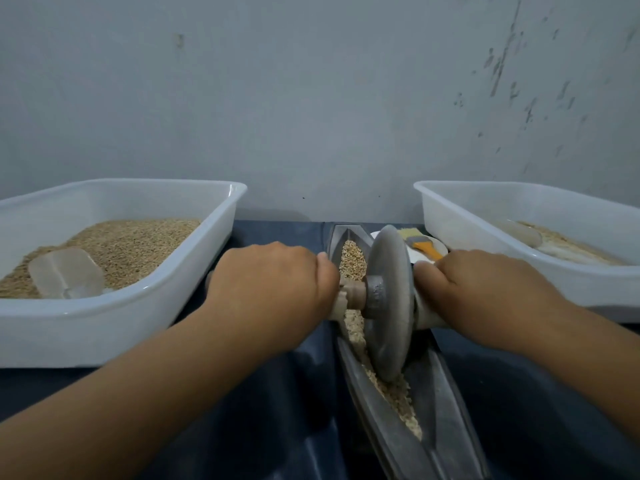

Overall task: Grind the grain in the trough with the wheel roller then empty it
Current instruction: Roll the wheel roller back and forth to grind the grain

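Note:
A grey metal boat-shaped trough (446, 420) runs from the lower middle toward the wall. Grain (353, 258) lies whole at its far end and crushed near me. The grey wheel roller (389, 299) stands upright in the trough on the grain, with a wooden axle through its hub. My left hand (273, 292) grips the left axle handle. My right hand (485, 292) grips the right handle, which it mostly hides.
A white tub (114, 327) at the left holds whole grain and a clear scoop (65, 271). A second white tub (588, 289) at the right holds ground grain. Behind the wheel lies an orange-handled brush (420, 245) on a white dish. A dark blue cloth (277, 410) covers the table; a wall stands close behind.

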